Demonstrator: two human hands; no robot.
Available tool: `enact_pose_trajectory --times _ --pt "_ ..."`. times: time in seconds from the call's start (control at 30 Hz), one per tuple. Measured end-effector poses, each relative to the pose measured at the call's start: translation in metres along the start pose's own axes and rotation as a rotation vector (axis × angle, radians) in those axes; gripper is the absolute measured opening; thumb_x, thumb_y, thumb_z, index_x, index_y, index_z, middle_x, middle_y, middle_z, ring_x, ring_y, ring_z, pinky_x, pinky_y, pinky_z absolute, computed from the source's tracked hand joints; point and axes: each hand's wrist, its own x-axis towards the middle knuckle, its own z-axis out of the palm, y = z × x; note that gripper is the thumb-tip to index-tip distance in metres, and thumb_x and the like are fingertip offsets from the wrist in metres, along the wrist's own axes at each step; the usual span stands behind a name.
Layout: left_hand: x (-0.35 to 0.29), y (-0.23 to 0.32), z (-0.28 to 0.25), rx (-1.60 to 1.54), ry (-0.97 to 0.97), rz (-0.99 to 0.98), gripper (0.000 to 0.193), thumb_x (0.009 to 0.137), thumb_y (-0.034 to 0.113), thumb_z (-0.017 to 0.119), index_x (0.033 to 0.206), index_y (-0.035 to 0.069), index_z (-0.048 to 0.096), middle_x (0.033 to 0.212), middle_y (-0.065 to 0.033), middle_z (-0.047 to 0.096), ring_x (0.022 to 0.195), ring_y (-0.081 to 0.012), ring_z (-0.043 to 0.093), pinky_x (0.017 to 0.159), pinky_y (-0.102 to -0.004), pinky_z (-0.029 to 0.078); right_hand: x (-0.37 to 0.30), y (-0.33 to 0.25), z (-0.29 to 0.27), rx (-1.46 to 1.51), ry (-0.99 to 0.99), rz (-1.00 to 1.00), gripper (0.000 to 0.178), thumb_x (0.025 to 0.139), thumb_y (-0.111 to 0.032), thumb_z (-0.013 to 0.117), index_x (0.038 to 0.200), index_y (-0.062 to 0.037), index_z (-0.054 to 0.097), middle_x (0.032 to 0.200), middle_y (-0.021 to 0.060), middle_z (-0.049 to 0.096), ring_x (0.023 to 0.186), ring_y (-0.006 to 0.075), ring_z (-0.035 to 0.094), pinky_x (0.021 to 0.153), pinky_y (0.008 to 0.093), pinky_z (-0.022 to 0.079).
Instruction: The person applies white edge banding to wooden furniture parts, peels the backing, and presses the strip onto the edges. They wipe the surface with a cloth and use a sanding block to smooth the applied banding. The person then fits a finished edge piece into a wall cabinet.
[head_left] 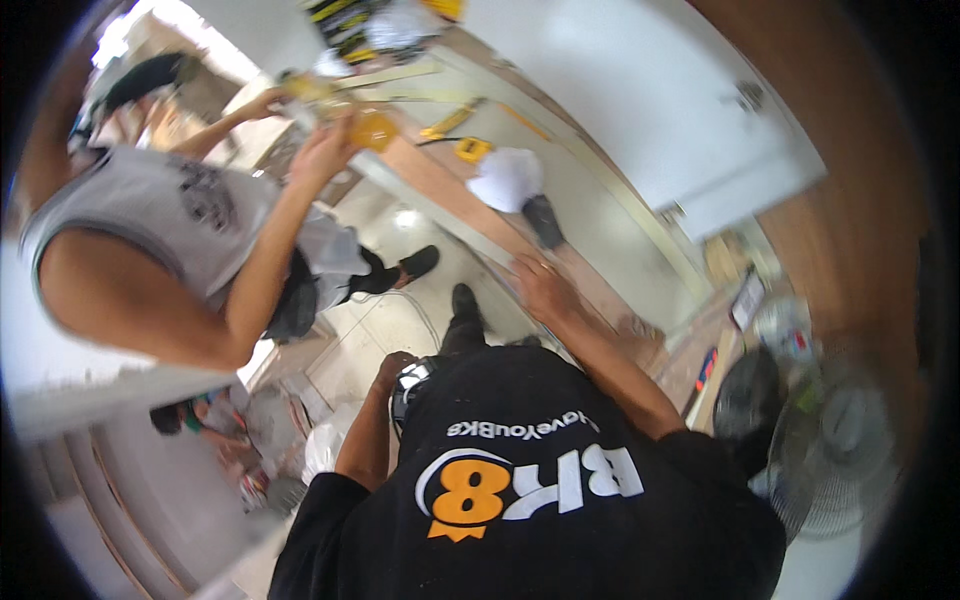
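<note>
The right arm (625, 385) extends forward, right grip (545, 288) partly curled — left grip (395, 371) nearer the torso (560, 545).

A long pale bench (590, 195) runs from far left to near right. A brown wooden board (440, 185) lies along its near side. Farther in sits a rounded white bundle (503, 180), its kind unclear, with a dark grey piece (543, 222) just to its right. Near the bundle's far left side lies a yellow tape measure (473, 150), and beyond that a blurred yellow tool (453, 119). A pale strip (645, 220) follows the far side. Below the bench, light tiles cover the floor (345, 348), where a thin cable (424, 312) lies.
</note>
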Motion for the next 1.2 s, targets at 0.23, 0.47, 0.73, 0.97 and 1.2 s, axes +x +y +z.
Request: enact_pose_trajectory --times 0.23,0.47,0.73,0.97,1.2 --pt "0.015 0.016 -0.017 -0.305 -0.315 -0.599 0.029 0.084 0.025 0.076 0.109 0.012 0.081 0.106 -0.0088 0.08 0.097 -0.0307 0.074 0.086 -0.042 0.061 -0.014 0.008 0.006 -0.064 0.093 -0.072 0.04 0.1 -0.025 0.065 0.133 -0.0033 0.065 0.141 0.0132 0.064 0.132 0.0329 0.059 0.11 0.0456 0.049" --pt "0.026 0.026 -0.027 -0.303 -0.413 -0.633 0.029 0.086 0.026 0.075 0.108 0.009 0.081 0.105 -0.0088 0.08 0.093 -0.0293 0.075 0.084 -0.0424 0.06 -0.092 0.03 -0.019 0.351 0.209 0.109 0.021 0.1 -0.022 0.067 0.11 -0.0078 0.079 0.107 0.0099 0.078 0.105 0.0318 0.071 0.101 0.0433 0.053" --pt "0.039 0.042 -0.039 -0.348 -0.39 -0.632 0.029 0.087 0.026 0.074 0.108 0.007 0.081 0.103 -0.0087 0.08 0.089 -0.0277 0.075 0.082 -0.0428 0.06 -0.174 0.075 -0.023 0.78 0.34 0.615 0.038 0.103 -0.006 0.054 0.139 -0.005 0.065 0.122 0.0125 0.075 0.086 0.0147 0.07 0.081 0.0341 0.057" --pt "0.119 0.103 -0.071 -0.334 -0.223 -0.791 0.037 0.097 0.034 0.069 0.105 -0.001 0.078 0.088 -0.0128 0.077 0.068 -0.0231 0.074 0.069 -0.0394 0.059 -0.174 0.059 -0.047 0.547 0.316 0.489 0.056 0.096 0.004 0.047 0.15 -0.0034 0.057 0.137 0.018 0.068 0.089 0.0226 0.072 0.084 0.0365 0.058" --pt "0.127 0.119 -0.078 -0.323 -0.227 -0.784 0.039 0.1 0.039 0.069 0.11 0.002 0.077 0.094 -0.0102 0.077 0.075 -0.0213 0.071 0.066 -0.0385 0.057 -0.097 0.049 -0.056 0.41 0.234 0.298 0.059 0.09 0.0 0.07 0.148 -0.0008 0.056 0.15 0.0227 0.056 0.13 0.0382 0.06 0.106 0.0441 0.053"
